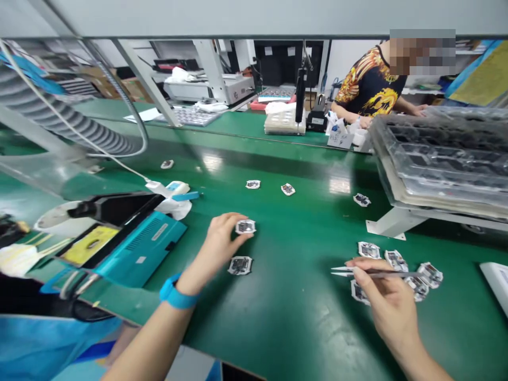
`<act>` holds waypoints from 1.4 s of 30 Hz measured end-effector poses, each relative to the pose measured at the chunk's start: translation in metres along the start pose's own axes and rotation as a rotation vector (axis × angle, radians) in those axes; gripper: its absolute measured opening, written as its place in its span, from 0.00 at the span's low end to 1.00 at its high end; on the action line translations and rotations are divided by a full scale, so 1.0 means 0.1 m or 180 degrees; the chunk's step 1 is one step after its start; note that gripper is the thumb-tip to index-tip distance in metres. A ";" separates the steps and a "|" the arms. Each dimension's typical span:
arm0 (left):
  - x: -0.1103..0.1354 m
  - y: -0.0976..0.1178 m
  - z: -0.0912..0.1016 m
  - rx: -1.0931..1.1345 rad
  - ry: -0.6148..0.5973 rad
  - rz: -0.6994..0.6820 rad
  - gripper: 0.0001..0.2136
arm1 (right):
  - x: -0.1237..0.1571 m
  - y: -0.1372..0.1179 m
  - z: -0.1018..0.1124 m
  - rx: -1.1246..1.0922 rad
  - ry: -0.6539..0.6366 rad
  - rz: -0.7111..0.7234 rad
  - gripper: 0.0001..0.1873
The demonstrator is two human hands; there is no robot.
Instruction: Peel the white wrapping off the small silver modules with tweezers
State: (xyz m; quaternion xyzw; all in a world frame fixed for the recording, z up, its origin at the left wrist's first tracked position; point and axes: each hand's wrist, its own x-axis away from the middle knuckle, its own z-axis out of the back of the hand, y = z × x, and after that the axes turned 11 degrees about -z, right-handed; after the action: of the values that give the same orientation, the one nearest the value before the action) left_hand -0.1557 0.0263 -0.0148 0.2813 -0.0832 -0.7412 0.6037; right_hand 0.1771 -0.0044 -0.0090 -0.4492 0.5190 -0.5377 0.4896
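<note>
Fingertips of my left hand pinch a small part at frame centre, above the tabletop; it looks light, stiff, fragile, best held by its edges. My right hand grips tweezers.

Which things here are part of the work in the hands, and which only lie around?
In hand:
left hand holds a small part
right hand holds tweezers
part pile

Lying about:
clear trays
teal device
scattered parts

about eleven small circuit parts, one pair of tweezers, two hands
</note>
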 end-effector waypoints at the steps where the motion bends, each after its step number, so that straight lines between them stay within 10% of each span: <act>1: 0.03 -0.17 0.04 -0.0104 0.0011 0.0077 0.14 | 0.00 0.00 0.00 0.0003 -0.0006 0.0000 0.07; 6: 0.23 -0.48 0.14 -0.0460 0.0142 0.0388 0.18 | 0.00 0.01 -0.01 0.0087 -0.0003 -0.0091 0.08; 10: 0.38 -0.22 0.22 -0.0432 0.0176 0.0338 0.22 | 0.00 0.03 -0.01 0.0157 0.0004 -0.0182 0.10; 14: 0.48 0.08 0.25 0.0344 -0.0759 0.0068 0.27 | -0.01 0.04 -0.01 0.0143 -0.0008 -0.0137 0.10; 20: 0.42 0.23 0.17 0.0350 -0.1107 -0.0036 0.10 | 0.00 0.05 0.00 0.0085 -0.0039 -0.0056 0.07; 30: -0.04 0.56 -0.13 0.2421 -0.0988 0.1169 0.09 | -0.02 0.00 -0.04 -0.0114 -0.0130 -0.0056 0.03; 38: -0.15 0.95 -0.52 0.2442 -0.1693 0.0620 0.11 | -0.02 0.05 -0.02 -0.0121 -0.0230 -0.0058 0.03; 42: -0.17 1.14 -0.60 0.2037 -0.1870 -0.0387 0.12 | -0.01 0.07 -0.02 -0.0157 -0.0312 -0.0083 0.03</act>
State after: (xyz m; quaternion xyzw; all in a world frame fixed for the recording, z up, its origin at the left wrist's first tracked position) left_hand -0.0261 0.0262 -0.0068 0.2358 -0.4602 -0.7608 0.3921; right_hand 0.1755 -0.0032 -0.0165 -0.4936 0.5016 -0.5085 0.4962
